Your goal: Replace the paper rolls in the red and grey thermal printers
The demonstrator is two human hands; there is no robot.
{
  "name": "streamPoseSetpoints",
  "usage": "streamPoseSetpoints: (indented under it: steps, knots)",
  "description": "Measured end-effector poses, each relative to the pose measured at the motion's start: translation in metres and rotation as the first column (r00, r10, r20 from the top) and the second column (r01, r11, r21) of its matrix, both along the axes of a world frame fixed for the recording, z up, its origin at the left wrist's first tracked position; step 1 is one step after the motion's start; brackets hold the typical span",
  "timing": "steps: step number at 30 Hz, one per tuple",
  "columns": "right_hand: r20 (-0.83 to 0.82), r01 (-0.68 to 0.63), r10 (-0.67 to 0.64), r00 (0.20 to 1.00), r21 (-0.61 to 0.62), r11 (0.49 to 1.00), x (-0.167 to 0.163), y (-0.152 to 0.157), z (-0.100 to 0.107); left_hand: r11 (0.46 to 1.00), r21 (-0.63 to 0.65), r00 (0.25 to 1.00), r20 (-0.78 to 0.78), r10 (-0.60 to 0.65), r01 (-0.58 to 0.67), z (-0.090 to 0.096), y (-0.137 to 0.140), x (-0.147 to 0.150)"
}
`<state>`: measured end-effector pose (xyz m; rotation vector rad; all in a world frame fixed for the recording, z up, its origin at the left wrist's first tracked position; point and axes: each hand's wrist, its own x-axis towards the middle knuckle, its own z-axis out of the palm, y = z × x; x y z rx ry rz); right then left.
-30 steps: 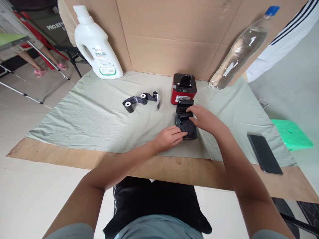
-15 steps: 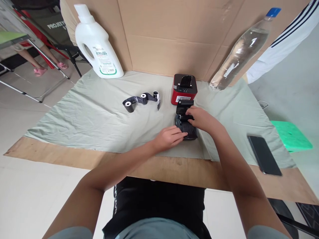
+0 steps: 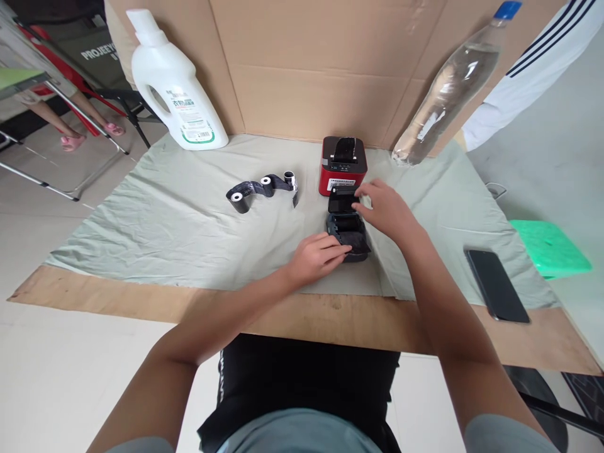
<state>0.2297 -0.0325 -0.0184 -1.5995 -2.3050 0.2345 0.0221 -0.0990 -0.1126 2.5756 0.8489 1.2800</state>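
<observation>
A small black portable printer lies on the cloth with its lid raised toward the back. A dark roll sits in its compartment, and a black paper strip lies over the front part. My left hand steadies the printer from the left, fingertips resting on the strip. My right hand is at the lid's right edge, thumb and fingers around it; the exact contact is partly hidden. Right behind the lid stands a red and black box-shaped printer with black paper in its top slot.
Black paper rolls joined by an unrolled strip lie to the left. A white detergent bottle and a clear water bottle stand before a cardboard panel. A phone lies at right, near a green stool. Other people are behind.
My right hand has moved from the roll in the compartment up to the raised lid, uncovering the roll. My left hand stays on the printer. The view has shifted slightly.
</observation>
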Motion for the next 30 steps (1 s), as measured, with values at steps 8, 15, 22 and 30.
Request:
streamPoseSetpoints:
  steps: [8,15,22,30]
  knots:
    - [-0.294,-0.109,0.102,0.950,-0.008,0.994,0.010,0.012,-0.003,0.990,0.129,0.999,0.018,0.048,-0.050,0.007,-0.007,0.005]
    - [-0.124,-0.246,0.214,0.969,-0.396,0.885,0.020,-0.003,0.014,0.992,0.118,0.999,0.043,0.031,-0.036,0.010,-0.006,0.006]
    - [-0.117,-0.060,-0.008,0.993,-0.570,0.819,0.030,0.005,0.011,0.949,-0.312,0.938,0.313,0.148,-0.046,0.025,0.010,0.016]
    - [-0.516,-0.392,-0.014,0.857,-0.669,0.631,0.046,0.019,-0.025,0.657,-0.754,0.915,0.245,0.321,-0.028,0.003,0.041,0.002]
